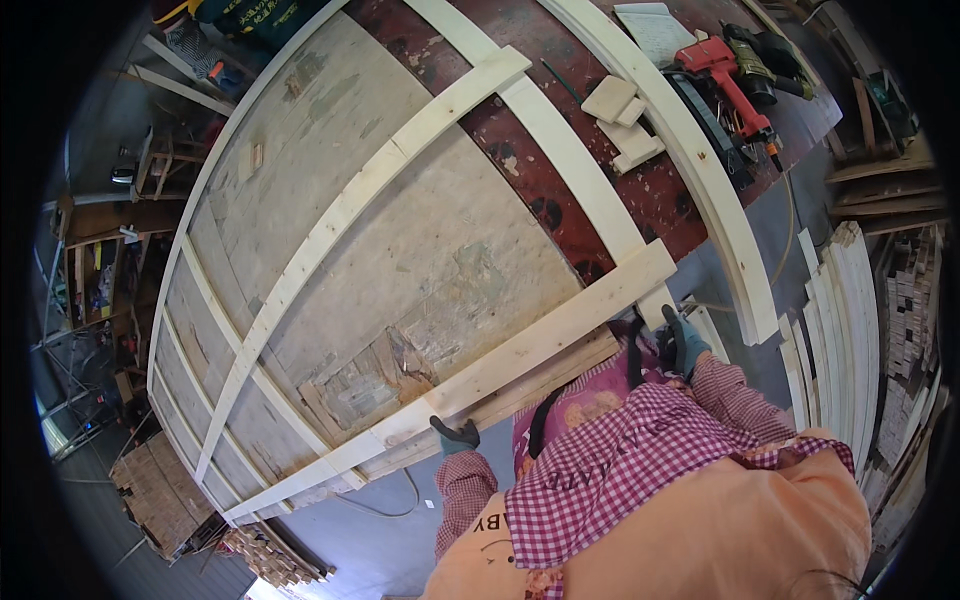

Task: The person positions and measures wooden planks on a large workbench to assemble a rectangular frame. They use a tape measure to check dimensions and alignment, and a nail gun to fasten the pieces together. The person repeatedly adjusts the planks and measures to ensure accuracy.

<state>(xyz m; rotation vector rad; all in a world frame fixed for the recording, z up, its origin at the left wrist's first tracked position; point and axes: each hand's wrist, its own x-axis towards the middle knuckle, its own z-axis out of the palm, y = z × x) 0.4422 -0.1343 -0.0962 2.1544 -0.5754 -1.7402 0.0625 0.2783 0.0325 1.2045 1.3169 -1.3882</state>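
Note:
A long pale wooden board (520, 345) lies across the near side of a large wooden frame, close to my body. My left hand (457, 436), in a dark-palmed, grey-green glove, is at the board's near edge; its thumb touches the edge and stands apart from the fingers. My right hand (686, 343), gloved alike, is closed about the near end of a wooden slat (655, 303), which runs under the board's right end. Its fingertips are partly hidden. Farther off, a second long board (370, 185) crosses the slats (575, 150) of the frame.
A worn plywood sheet (400, 270) and a dark red surface (500, 140) lie under the frame. Right of it are small wood blocks (625, 125), a red nail gun (735, 85) and a long rail (715, 190). Stacked strips (840, 310) stand far right. A person (250, 20) is at upper left.

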